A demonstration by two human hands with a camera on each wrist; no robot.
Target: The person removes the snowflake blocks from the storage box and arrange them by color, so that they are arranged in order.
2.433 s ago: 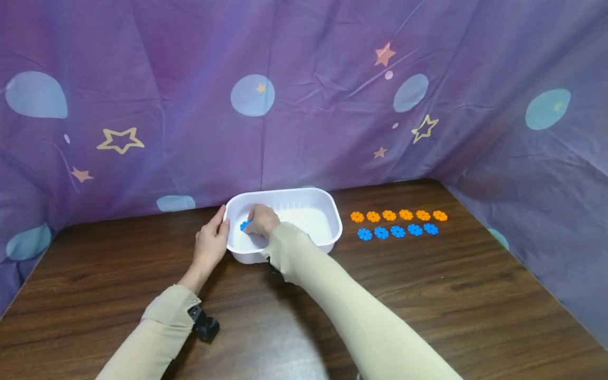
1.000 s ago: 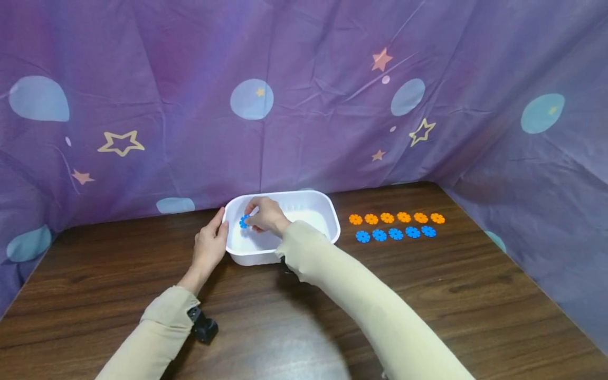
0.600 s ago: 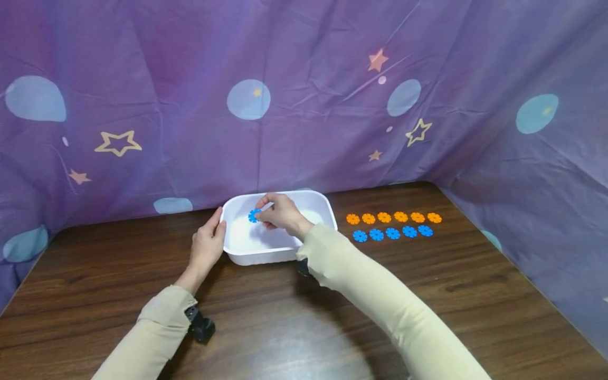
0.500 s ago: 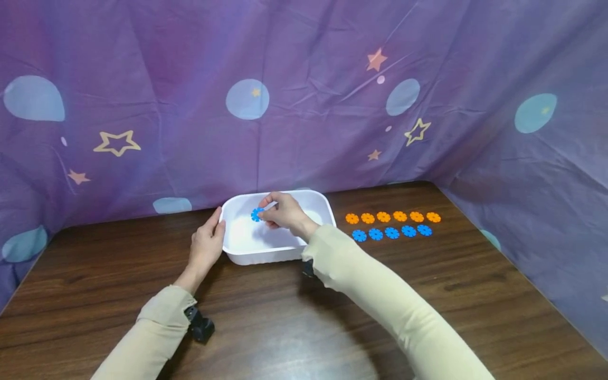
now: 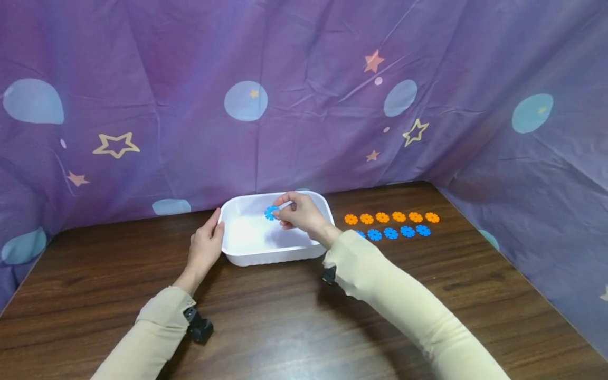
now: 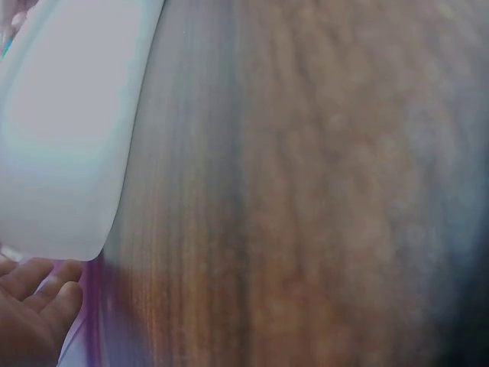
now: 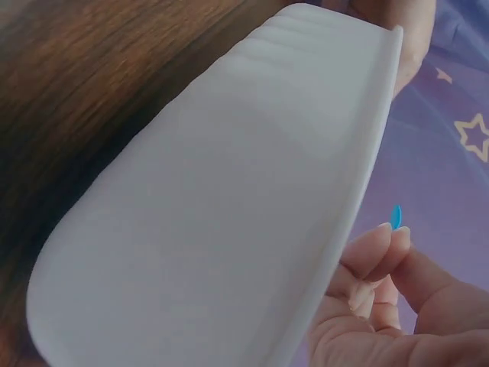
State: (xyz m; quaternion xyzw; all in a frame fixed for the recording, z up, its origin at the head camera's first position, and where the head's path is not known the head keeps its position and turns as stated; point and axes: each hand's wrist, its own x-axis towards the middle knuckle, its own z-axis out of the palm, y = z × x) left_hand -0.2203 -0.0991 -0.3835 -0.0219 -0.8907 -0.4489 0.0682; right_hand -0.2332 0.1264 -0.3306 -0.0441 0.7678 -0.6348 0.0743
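Observation:
My right hand [image 5: 304,214] pinches a blue notched plastic disc [image 5: 270,213] between thumb and fingertips, over the white plastic basin [image 5: 266,257]. Edge-on in the right wrist view, the disc [image 7: 396,218] pokes up from the fingertips. At the basin's left end my left hand [image 5: 205,243] touches the outer wall with extended fingers, the thumb apart from them. The left wrist view has these fingers [image 6: 38,283] against the end of the basin [image 6: 69,183]. The basin's interior is partly hidden by the right hand.
Right of the basin, a row of several orange notched discs [image 5: 382,217] lies behind a row of several blue ones [image 5: 390,233], its leftmost partly covered by the right sleeve. A purple patterned cloth [image 5: 304,121] hangs behind the brown wooden table [image 5: 266,311].
From inside the basin's left part, my right hand has lifted the blue disc and carried it rightward. My left hand has stayed at the basin's left end.

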